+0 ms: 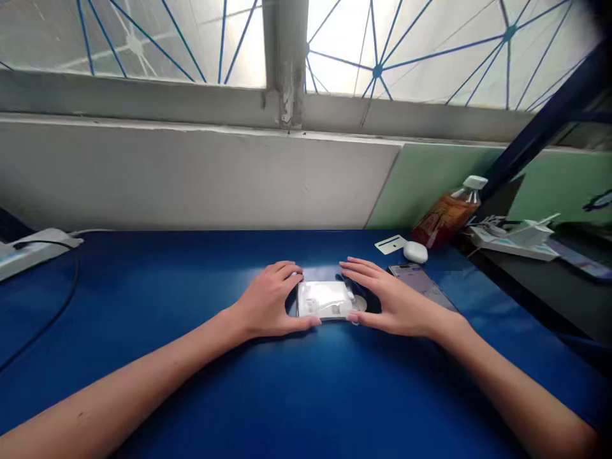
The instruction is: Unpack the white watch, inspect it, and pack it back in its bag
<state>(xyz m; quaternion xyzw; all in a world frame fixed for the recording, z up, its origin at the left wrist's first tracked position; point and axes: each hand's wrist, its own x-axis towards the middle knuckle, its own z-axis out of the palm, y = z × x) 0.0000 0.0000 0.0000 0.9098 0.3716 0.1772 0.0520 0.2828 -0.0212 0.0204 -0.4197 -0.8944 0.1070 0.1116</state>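
A small flat packet [325, 299], white with a shiny clear cover, lies on the blue table [201, 401]. At its left end is my left hand [272, 303], with the thumb along the near edge and the fingers curved by the far left corner. My right hand [382, 296] arches over the right end, thumb and fingers apart, with the thumb tip at the near right corner. Beside that end, under the right palm, shows a small round pale piece [360, 303]. Glare on the cover hides what is inside the packet.
A phone [423, 285] lies right of my right hand, partly behind the wrist. Beyond it are a white earbud case [415, 252], a card [391, 244] and a drink bottle [447, 213] leaning by a post. A power strip [38, 250] with a black cable [71, 293] occupies the left.
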